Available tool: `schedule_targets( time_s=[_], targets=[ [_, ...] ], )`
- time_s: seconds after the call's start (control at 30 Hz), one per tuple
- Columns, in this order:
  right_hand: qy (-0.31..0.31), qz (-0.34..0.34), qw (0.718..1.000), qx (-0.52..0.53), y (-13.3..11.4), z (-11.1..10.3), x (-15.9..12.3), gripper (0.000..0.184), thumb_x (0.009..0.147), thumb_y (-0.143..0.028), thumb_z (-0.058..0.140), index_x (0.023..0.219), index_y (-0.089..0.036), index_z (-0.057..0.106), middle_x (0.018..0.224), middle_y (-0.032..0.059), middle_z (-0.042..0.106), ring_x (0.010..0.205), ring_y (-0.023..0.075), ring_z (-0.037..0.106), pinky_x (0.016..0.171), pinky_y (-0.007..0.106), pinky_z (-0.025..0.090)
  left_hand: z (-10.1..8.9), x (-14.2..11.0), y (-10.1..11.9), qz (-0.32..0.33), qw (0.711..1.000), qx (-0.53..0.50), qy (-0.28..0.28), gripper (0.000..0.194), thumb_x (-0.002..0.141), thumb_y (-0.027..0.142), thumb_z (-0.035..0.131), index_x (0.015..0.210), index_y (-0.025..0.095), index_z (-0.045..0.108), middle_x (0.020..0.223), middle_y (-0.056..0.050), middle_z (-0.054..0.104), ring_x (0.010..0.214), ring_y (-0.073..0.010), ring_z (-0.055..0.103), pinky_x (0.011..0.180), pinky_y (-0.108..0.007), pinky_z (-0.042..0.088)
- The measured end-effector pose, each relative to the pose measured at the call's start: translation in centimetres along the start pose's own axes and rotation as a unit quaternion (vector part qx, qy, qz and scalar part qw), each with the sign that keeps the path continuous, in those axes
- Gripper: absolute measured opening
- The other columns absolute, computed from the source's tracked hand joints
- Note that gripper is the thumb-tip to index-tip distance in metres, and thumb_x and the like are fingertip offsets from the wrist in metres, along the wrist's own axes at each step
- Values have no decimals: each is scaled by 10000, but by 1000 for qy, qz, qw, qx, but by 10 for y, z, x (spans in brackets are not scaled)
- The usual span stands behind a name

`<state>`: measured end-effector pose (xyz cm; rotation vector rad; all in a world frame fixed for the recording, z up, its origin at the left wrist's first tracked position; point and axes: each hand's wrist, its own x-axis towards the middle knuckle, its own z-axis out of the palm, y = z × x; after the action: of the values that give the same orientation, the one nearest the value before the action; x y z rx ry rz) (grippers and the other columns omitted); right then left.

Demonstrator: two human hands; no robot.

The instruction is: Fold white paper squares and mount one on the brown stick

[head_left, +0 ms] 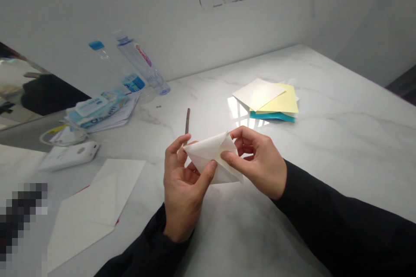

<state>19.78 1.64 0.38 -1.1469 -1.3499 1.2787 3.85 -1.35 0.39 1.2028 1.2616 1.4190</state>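
A folded sheet of white paper (211, 158) is held up in the air between my two hands. My left hand (183, 186) pinches its lower left side between thumb and fingers. My right hand (256, 160) grips its right corner, with the thumb on top. Just behind my left fingers, a thin brown stick (187, 122) stands or lies on the white marble table (325, 95); its lower end is hidden behind the paper and hand.
A stack of white, pale yellow and teal paper sheets (264, 100) lies on the table at the back right. A large folded white sheet (94, 207) lies at front left, next to a white plastic device (69, 156). Wipes packets (100, 112) and plastic water bottles (141, 62) stand further back left, by a mirror (32, 91).
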Motion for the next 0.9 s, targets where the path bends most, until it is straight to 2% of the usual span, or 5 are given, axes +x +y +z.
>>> schedule_targets(
  time_s=[0.13,0.27,0.47,0.9],
  targets=[
    [2,-2,1000,13,0,1,0,199,766,-226,726,941,-214,632,685,-56,536,617,107,559,526,211,458,-3,0,-2,-7,1000,-4,-6,730,794,214,810,1409,336,436,1135,-28,656,928,-183,706,800,-277,610],
    [-4,0,1000,17,1,1,1,194,767,-232,724,939,-208,639,690,-54,540,622,108,563,539,218,461,-6,0,-5,-46,998,-33,-18,766,803,239,813,1444,329,403,1178,-56,691,1006,-216,722,846,-304,609],
    [-5,-3,1000,16,2,0,1,202,765,-230,726,944,-208,636,677,-55,550,618,114,570,554,230,466,-6,1,-3,-98,993,-59,-15,787,804,253,820,1463,305,393,1156,-62,724,1041,-217,720,878,-293,593],
    [-8,-1,1000,22,2,1,0,193,765,-235,724,936,-210,638,682,-51,545,614,113,559,542,227,462,-6,1,-2,-96,994,-56,-15,796,794,244,819,1467,296,396,1159,-63,721,1053,-228,722,890,-312,601]
  ],
)
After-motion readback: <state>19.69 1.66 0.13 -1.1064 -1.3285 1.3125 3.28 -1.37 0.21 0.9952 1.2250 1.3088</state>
